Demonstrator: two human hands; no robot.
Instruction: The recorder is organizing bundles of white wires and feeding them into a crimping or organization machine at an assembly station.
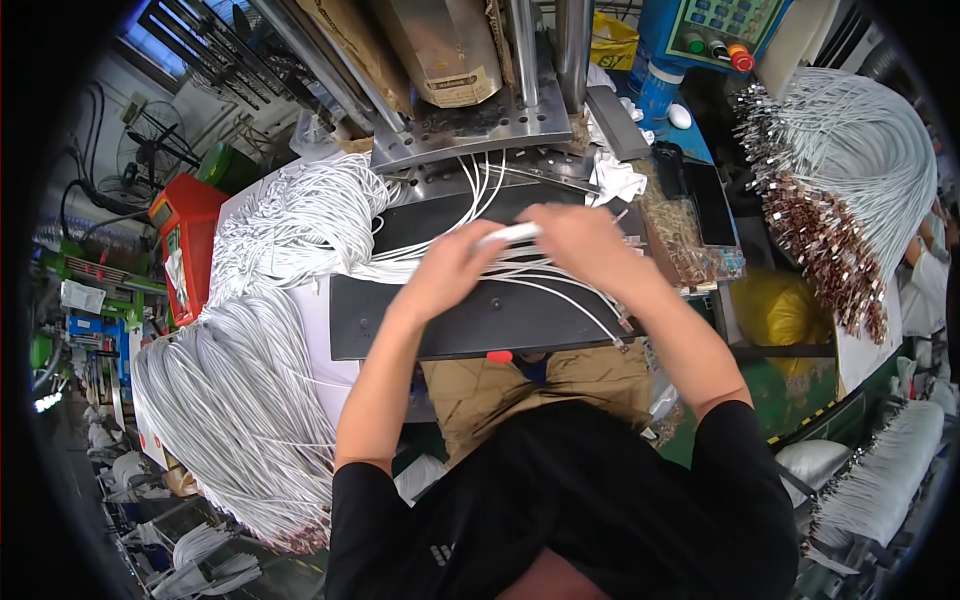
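Note:
Near the middle of the black work plate [420,330], both my hands are closed on a short, thick white piece [515,234]. Its exact kind is too blurred to make out; it may be part of a cable. My left hand [452,268] grips its left end, fingers curled. At the other end is my right hand [582,240], smeared by motion with its fingers bent around it. Beneath the hands, several loose white cables [560,290] run across the plate, with small connectors [622,335] at their right ends.
Tangled white cables [300,220] and a large cable bundle [240,400] lie at the left. A steel press base [470,135] stands ahead. At the right are a dark phone-like slab [710,205], crumpled tissue [617,178] and a hanging cable bundle [850,150]. A blue control box [715,30] is at the top.

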